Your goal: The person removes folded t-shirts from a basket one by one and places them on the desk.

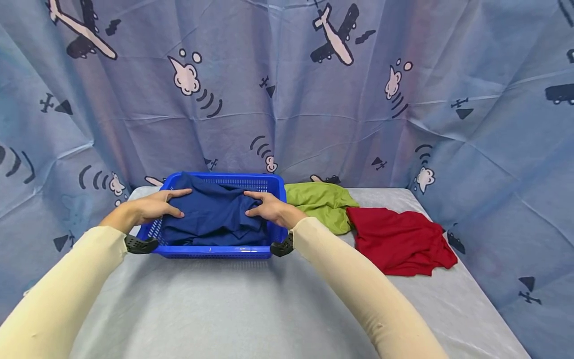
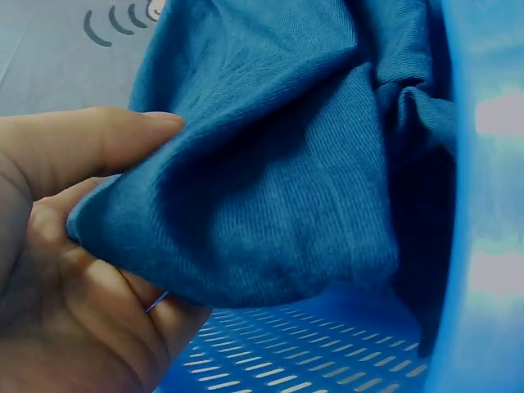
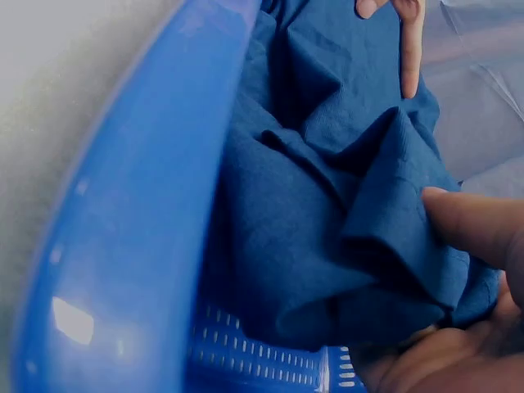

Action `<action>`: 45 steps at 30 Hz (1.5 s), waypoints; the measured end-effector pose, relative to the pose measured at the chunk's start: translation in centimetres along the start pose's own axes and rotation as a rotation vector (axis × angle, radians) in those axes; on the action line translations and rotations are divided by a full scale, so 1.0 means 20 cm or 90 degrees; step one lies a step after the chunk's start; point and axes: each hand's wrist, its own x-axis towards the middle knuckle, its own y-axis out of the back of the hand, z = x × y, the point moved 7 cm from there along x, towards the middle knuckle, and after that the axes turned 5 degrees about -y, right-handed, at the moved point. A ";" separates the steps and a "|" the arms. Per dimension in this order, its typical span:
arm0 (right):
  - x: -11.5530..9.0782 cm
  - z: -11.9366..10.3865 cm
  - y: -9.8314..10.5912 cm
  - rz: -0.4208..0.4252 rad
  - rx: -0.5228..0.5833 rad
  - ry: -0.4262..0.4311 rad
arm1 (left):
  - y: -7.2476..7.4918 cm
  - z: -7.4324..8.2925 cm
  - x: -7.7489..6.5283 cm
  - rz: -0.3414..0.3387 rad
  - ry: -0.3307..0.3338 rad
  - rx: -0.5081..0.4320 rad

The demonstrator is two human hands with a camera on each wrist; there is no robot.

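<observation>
A dark blue cloth [image 1: 211, 212] lies bunched in loose folds inside a blue plastic basket [image 1: 215, 251] with slotted walls. At the basket's left side, my left hand [image 1: 150, 205] grips the cloth's edge; in the left wrist view the thumb [image 2: 139, 139] lies on top and the other fingers go underneath. On the opposite side my right hand [image 1: 272, 208] pinches the cloth between its thumb [image 3: 471, 219] and the fingers below. Part of those fingers is hidden by the fabric. The slotted basket bottom shows beneath the cloth in both wrist views.
To the right of the basket lies a crumpled green cloth [image 1: 320, 202], with a red cloth [image 1: 399, 242] beside it nearer the table's right edge. A pale cover spreads over the table [image 1: 215, 309]. Blue curtains [image 1: 278, 89] printed with airplanes stand behind and at both sides.
</observation>
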 end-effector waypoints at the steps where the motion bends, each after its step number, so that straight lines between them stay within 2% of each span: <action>1: -0.01 0.00 0.00 0.000 0.000 0.000 | 0.00 0.00 -0.01 0.003 -0.003 0.002; 14: -0.07 -0.05 0.05 -0.017 0.001 0.032 | 0.02 0.04 -0.10 0.000 -0.023 -0.040; 21: -0.13 -0.09 0.10 -0.027 -0.004 0.054 | 0.01 0.08 -0.12 0.020 -0.029 -0.081; 25: -0.16 -0.12 0.13 -0.035 0.008 0.060 | 0.00 0.11 -0.13 0.032 -0.037 -0.066; 36: -0.26 -0.20 0.23 -0.045 0.040 0.075 | 0.02 0.27 -0.16 0.045 -0.070 -0.055; 45: -0.33 -0.22 0.28 -0.041 0.027 0.090 | -0.01 0.35 -0.19 0.034 -0.089 -0.084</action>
